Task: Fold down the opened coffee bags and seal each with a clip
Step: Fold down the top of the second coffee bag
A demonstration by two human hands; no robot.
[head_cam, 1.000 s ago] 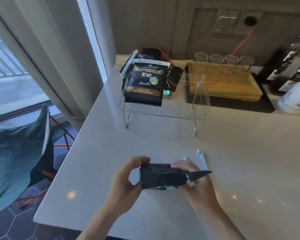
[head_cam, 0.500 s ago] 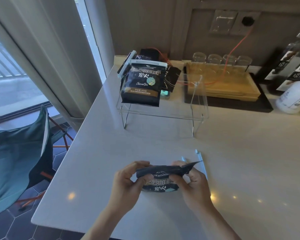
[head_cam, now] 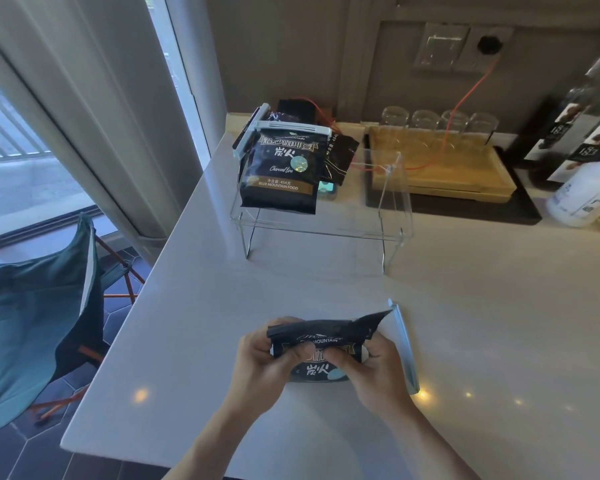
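Both the left hand and right hand grip the coffee bag, thumbs pinching its folded top. It sits near the tabletop front edge, with a clip just right of it and bare surface behind.

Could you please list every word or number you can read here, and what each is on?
"Charcoal fire": clipped bag on the stand.
"BLUE MOUNTAIN FOOD": same bag.
"454": same bag; Chinese characters above too stylised to read.
"MOUNTAIN": held bag; first word hidden.
"183": bottle labels.
White bottle: print blurred.
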